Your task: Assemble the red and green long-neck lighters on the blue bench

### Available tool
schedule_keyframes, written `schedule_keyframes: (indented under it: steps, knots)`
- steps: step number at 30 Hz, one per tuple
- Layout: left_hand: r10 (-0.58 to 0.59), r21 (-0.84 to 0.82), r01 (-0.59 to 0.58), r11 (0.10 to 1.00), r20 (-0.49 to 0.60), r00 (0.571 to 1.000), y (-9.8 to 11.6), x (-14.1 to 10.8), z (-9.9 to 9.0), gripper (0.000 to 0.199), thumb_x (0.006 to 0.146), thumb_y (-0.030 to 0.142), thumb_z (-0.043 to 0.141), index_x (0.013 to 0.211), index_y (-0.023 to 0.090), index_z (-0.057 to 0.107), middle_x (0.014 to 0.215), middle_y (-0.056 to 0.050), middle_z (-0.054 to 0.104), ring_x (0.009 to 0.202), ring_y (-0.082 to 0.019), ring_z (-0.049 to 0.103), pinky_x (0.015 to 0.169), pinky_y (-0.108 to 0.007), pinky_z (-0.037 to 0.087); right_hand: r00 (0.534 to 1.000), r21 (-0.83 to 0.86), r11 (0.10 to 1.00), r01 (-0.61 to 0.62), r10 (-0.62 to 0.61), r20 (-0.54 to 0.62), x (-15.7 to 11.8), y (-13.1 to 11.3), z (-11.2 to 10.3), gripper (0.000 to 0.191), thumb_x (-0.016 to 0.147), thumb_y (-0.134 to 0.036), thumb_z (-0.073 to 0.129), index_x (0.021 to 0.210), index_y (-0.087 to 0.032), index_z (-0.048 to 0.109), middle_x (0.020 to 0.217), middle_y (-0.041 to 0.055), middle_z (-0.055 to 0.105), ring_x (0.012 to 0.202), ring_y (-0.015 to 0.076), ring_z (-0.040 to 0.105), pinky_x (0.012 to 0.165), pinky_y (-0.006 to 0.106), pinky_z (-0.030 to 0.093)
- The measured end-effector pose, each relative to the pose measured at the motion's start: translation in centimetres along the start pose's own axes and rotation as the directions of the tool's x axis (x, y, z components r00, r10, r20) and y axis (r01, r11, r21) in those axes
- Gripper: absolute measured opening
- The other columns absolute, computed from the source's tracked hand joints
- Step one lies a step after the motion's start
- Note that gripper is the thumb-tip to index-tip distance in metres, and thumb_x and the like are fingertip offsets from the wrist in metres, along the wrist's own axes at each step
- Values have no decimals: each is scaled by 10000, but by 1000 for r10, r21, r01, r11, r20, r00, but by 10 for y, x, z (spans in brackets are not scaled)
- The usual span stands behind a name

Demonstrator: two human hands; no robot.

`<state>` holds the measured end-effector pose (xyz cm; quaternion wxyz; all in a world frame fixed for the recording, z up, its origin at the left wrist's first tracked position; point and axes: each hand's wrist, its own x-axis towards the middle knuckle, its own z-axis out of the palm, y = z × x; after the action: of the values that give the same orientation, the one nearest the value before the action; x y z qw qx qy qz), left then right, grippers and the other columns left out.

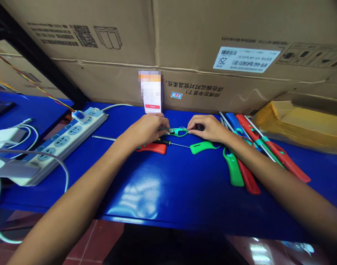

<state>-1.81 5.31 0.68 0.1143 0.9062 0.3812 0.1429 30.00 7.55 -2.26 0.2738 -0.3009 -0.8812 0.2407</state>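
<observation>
My left hand [149,129] and my right hand [204,128] meet over the blue bench top [168,184], pinching a small green and teal plastic part with a thin wire loop [178,131] between their fingertips. Just below my left hand lies a red plastic handle [154,148], beside a thin black-handled steel rod [168,142]. A green plastic handle [203,147] sits below my right hand. Under my right forearm are another green handle [233,169] and a red handle [248,179]. Further right, several long tools with red and blue handles [273,149] lie in a heap.
A blue-and-white power strip [66,143] with a plug and white cables lies at left. A phone with a blurred screen [151,92] leans against large cardboard boxes [212,44] along the back. A yellowish wrapped package [298,125] sits at right.
</observation>
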Motion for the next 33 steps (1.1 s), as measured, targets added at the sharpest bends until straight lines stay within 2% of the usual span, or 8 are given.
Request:
schedule_keyframes:
  steps: [3,7,11,13,17,24,28,33]
  knots:
    - [1,-14,0,1000,22,1000,-1,-1,-6,257,1010,180,617,1148,191,834,1108,-98,814,965,-229,738,902,-370,564,1000,0,1000,8,-8,-7,-1,0,1,87,991,-299,797,942,-230,774,975,53,795,843,217,716,801,377,542]
    - [61,-4,-61,998,-46,997,9,-1,-10,316,1043,171,569,1245,162,812,1211,-126,799,1088,-260,735,1007,-409,576,1000,1,1000,3,-3,-20,-1,0,3,95,990,-312,789,944,-230,772,972,51,793,831,211,708,793,369,539]
    - [200,1,-200,980,-55,978,20,4,4,332,1118,230,555,1334,175,802,1315,-139,769,1203,-280,700,1112,-439,565,1000,4,1000,-13,13,-29,-1,0,4,92,980,-315,792,939,-235,774,973,56,797,818,218,700,782,378,540]
    - [233,34,-233,972,-25,972,20,7,13,338,1145,246,529,1292,174,826,1316,-143,773,1195,-287,691,1116,-454,565,1000,7,1000,-12,12,-28,-1,1,4,87,976,-313,794,940,-236,775,973,56,796,816,219,699,781,380,539]
    - [224,-22,-225,974,-28,974,11,10,21,375,1173,249,492,1254,191,853,1256,-128,799,1152,-258,706,1070,-414,583,1000,6,1000,-6,6,-30,0,1,5,89,978,-315,790,939,-236,776,974,56,793,820,218,700,782,380,535]
    - [183,-140,-193,971,-75,980,5,9,24,298,1123,203,592,1230,219,869,1207,-114,807,1114,-236,728,1039,-400,594,999,31,999,-38,39,-37,0,1,7,89,951,-304,801,918,-228,767,936,55,775,775,212,677,751,369,521]
    - [142,-170,-158,973,-104,984,3,9,23,212,1077,235,710,1230,206,853,1152,-103,832,1088,-243,743,1028,-404,594,999,48,998,-35,37,-39,0,2,7,88,943,-301,802,915,-225,766,927,51,763,760,204,662,740,364,512]
    - [183,-167,-192,967,-67,981,2,9,18,208,1085,223,672,1131,210,875,1189,-99,850,1122,-245,756,1079,-422,597,999,42,998,-35,37,-33,0,1,8,112,954,-328,805,916,-228,769,931,51,763,773,202,659,736,360,511]
